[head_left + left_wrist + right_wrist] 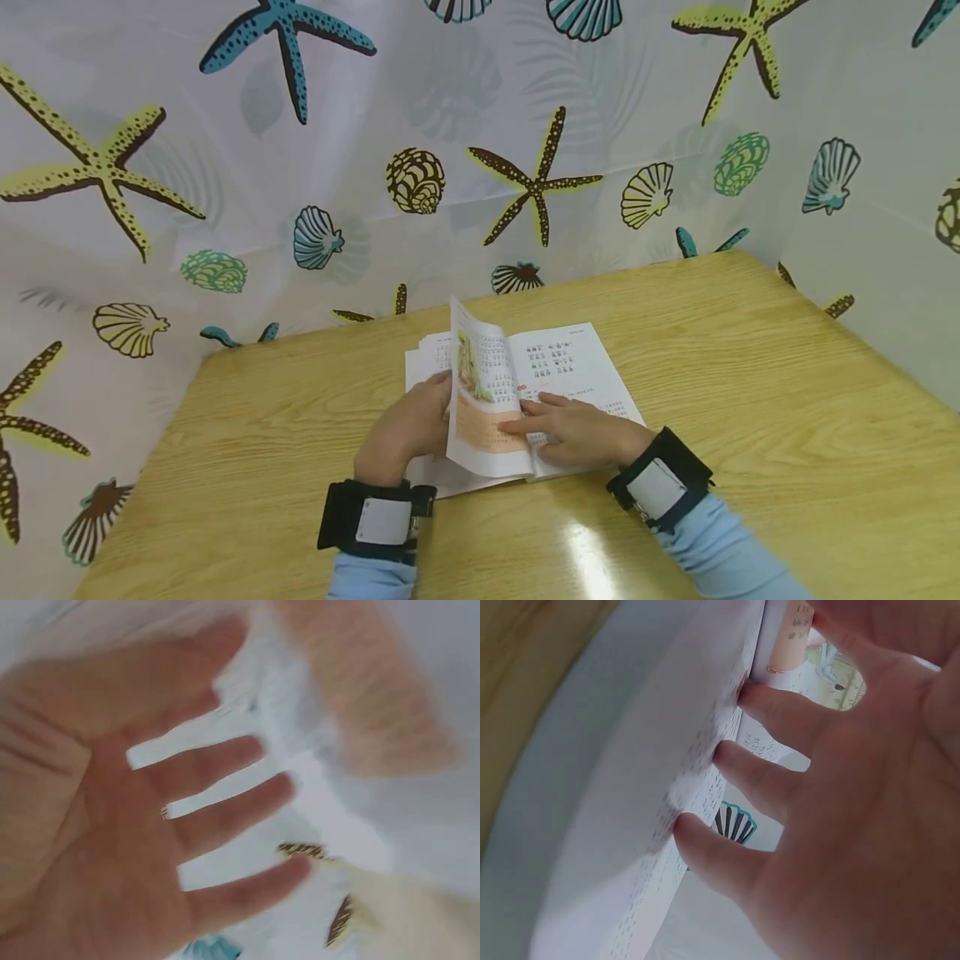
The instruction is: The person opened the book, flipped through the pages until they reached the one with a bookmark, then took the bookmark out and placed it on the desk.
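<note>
An open book with printed text lies on the table, one page standing up near its middle. That page carries a coloured picture and an orange block of text. My left hand is at the book's left side, its fingertips hidden behind the raised page in the head view. In the left wrist view the left fingers are spread and nearly straight beside the blurred page. My right hand rests on the right-hand page with its fingers extended, the index finger reaching over the raised page's lower part. Its fingertips touch the paper in the right wrist view.
The book lies on a wooden table. Behind the table and along its right side hangs a white cloth printed with starfish and shells. Both wrists wear black straps, above light blue sleeves.
</note>
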A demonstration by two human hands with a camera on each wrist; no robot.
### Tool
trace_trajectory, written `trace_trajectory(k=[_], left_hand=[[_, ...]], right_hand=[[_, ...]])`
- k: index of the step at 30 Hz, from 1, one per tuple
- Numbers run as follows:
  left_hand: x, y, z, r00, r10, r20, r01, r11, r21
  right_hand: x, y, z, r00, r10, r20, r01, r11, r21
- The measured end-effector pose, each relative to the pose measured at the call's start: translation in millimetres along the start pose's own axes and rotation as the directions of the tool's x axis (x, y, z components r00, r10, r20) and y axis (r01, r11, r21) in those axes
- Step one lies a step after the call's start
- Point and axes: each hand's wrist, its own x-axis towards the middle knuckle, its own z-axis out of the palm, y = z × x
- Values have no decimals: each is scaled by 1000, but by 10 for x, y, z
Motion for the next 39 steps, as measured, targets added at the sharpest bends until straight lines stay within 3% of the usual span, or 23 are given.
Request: trace_trajectory(k=[3, 6, 9, 12, 18, 20, 24, 26, 31, 34, 39], left_hand=[[-29, 45, -94, 992, -8, -127, 21, 995, 101], [-30, 93, -117, 986, 31, -161, -8, 989, 145], [-8, 108, -62, 995, 39, -97, -25, 990, 139], [10, 96, 41, 1000, -23, 2, 22, 982, 190], [16, 78, 183, 981, -184, 56, 148, 906, 397], [23, 69, 193, 976, -196, 91, 147, 910, 387], [55, 34, 212, 958, -181, 221, 132, 966, 222], [63, 18, 214, 951, -173, 256, 136, 978, 158], [71, 14, 199, 951, -161, 263, 139, 985, 101], [69, 17, 197, 950, -157, 269, 142, 987, 72], [53, 20, 193, 954, -153, 258, 145, 988, 52]], right_hand=[[8, -30, -7, 1000, -15, -10, 15, 999, -31], [14, -44, -11, 1000, -6, -9, 5, 999, -37], [14, -46, -3, 1000, 1, -2, -1, 1000, -30], [6, -39, 15, 1000, 0, -1, 0, 1000, -25], [10, -32, 26, 1000, -4, -11, 4, 999, -46], [7, -30, 23, 1000, 0, -13, -1, 999, -49], [2, -26, 11, 1000, 8, -11, -8, 999, -48], [8, -30, 2, 1000, 13, -10, -13, 999, -48], [25, -26, -21, 998, 49, -25, -50, 998, -47], [3, 10, -42, 993, 108, -44, -112, 990, -83], [-80, 175, -116, 964, 252, -89, -265, 945, -192]])
